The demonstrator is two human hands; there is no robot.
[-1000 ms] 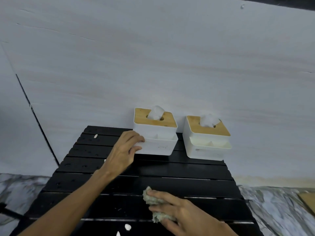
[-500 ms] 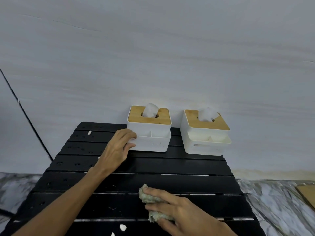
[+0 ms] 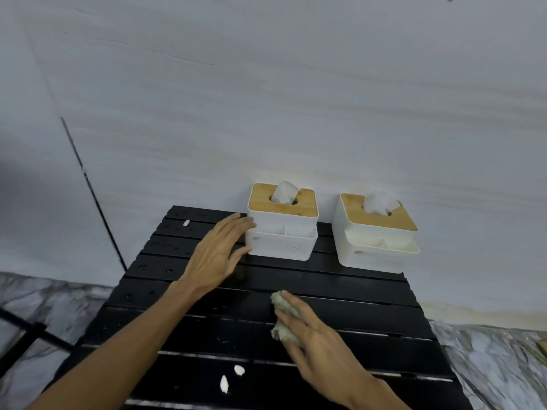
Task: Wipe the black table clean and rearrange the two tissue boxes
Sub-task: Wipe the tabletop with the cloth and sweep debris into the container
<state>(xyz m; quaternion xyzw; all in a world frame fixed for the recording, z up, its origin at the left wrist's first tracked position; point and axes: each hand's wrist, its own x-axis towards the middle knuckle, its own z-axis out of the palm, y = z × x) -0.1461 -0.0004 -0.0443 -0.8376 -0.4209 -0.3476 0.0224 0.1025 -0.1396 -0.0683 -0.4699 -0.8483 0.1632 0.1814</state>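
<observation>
Two white tissue boxes with wooden lids stand at the far edge of the black slatted table, against the wall. The left tissue box is touched on its left side by the fingertips of my left hand, whose fingers are spread and not closed around it. The right tissue box stands apart, untouched. My right hand presses a crumpled grey-green cloth flat on the table's middle slats. White crumbs lie near the front and one at the far left.
A pale wall rises directly behind the boxes. Marbled floor shows on both sides of the table. A dark metal frame stands low at the left.
The left tissue box has been pushed back toward the wall and squared up. My left hand's fingers have loosened to a flat touch. The right hand with the cloth has barely moved.
</observation>
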